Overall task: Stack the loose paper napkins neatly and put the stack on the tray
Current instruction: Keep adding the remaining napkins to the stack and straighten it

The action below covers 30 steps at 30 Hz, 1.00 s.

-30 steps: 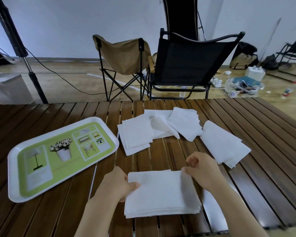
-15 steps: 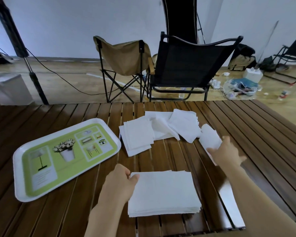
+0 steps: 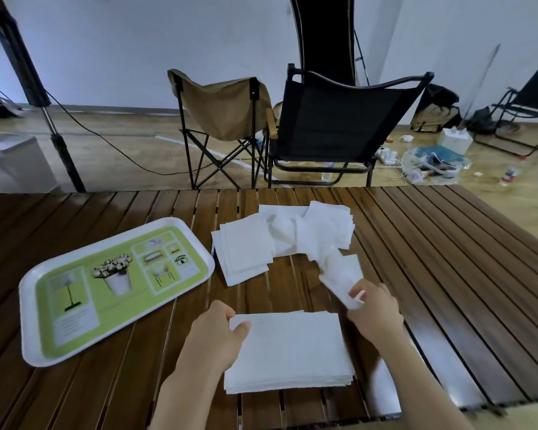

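- Two folding camp chairs are standing past the far edge, a tan fabric one (image 3: 222,110) and a black mesh one (image 3: 339,125), with a dark light-stand pole (image 3: 44,97) off to the left.
- I'm pinching a crumpled white paper napkin (image 3: 339,274) in my right hand (image 3: 375,308), fingers curled round it, just above the table.
- My left hand (image 3: 215,336) is resting on the neat white napkin stack (image 3: 289,352), thumb pressing its top left corner.
- More loose white napkins (image 3: 280,240) are lying scattered behind, just beside the empty green-and-white rectangular tray (image 3: 112,287) on the left.
- Everything's sitting on a dark brown slatted wooden table (image 3: 448,259); wood floor, white walls.
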Motion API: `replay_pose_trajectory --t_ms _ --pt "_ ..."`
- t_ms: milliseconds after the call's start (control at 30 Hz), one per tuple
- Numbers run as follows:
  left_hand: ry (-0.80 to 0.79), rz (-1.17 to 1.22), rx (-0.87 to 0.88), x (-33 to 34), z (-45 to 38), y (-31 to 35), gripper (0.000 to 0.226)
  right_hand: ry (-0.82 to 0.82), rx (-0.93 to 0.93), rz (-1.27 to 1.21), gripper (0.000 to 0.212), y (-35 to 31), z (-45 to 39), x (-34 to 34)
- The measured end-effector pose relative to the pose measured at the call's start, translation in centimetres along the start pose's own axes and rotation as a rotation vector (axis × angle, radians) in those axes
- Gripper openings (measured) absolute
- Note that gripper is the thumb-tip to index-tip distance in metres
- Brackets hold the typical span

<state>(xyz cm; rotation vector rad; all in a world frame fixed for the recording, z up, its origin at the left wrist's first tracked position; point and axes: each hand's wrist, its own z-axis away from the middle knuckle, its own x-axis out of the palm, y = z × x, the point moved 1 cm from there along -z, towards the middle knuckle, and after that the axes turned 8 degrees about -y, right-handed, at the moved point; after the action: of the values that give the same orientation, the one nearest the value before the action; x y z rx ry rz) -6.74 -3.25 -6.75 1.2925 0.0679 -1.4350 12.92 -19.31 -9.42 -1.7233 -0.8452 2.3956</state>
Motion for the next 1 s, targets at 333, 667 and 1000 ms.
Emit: replay_pose_trajectory --t_ms 333,667,1000 --pt "0.016 -0.003 0.016 0.0 0.3 0.1 0.038 -0.002 -0.053 -0.032 0.036 -1.1 1.6 -0.1" --pt "0.164 0.028 0.133 -0.9 0.4 1.0 0.036 0.097 -0.241 0.054 0.018 -1.8 1.1 -0.7" --pt "0.216 0.092 0.3 -0.8 0.3 1.9 0.027 0.486 -0.659 -0.034 0.024 -3.6 1.7 -2.6"
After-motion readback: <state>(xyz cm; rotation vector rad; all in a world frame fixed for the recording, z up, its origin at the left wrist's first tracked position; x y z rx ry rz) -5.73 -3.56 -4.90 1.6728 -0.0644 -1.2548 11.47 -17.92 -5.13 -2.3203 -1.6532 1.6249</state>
